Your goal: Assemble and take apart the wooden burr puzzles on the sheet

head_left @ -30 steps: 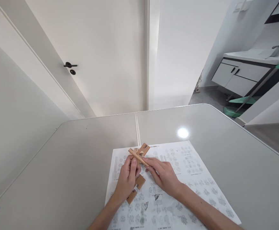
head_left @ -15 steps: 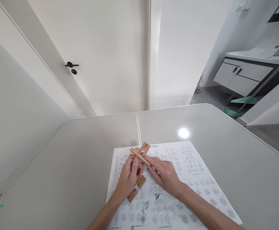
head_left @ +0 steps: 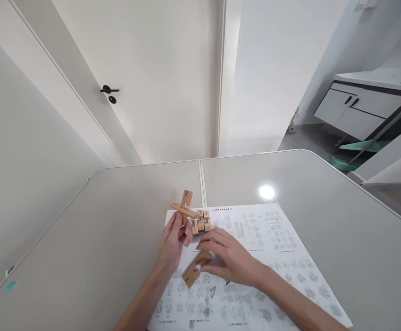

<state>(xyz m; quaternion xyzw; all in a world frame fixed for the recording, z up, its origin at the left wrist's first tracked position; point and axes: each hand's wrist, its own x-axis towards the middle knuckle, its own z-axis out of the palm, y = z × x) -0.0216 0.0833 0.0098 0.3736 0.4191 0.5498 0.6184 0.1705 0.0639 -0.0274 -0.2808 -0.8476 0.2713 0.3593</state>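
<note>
My left hand (head_left: 174, 241) is closed round a part-built wooden interlocking puzzle (head_left: 192, 217), holding it raised above the far left corner of a printed instruction sheet (head_left: 266, 248). Several notched light-wood bars cross in it, one pointing up with a dark mark on its end. My right hand (head_left: 226, 259) lies lower on the sheet, its fingertips curled onto a loose notched wooden piece (head_left: 194, 270) that rests flat on the paper. Both forearms come in from the bottom edge.
The sheet lies on a grey table (head_left: 83, 248) with a seam (head_left: 202, 184) down its middle. Behind are a white door with a black handle (head_left: 109, 90), a white wall, and at the right a vanity cabinet (head_left: 362, 108) with green items on the floor.
My right hand let go of the held puzzle and dropped onto the loose piece on the sheet. My left hand shifted the puzzle left and turned it. The camera view panned slightly left.
</note>
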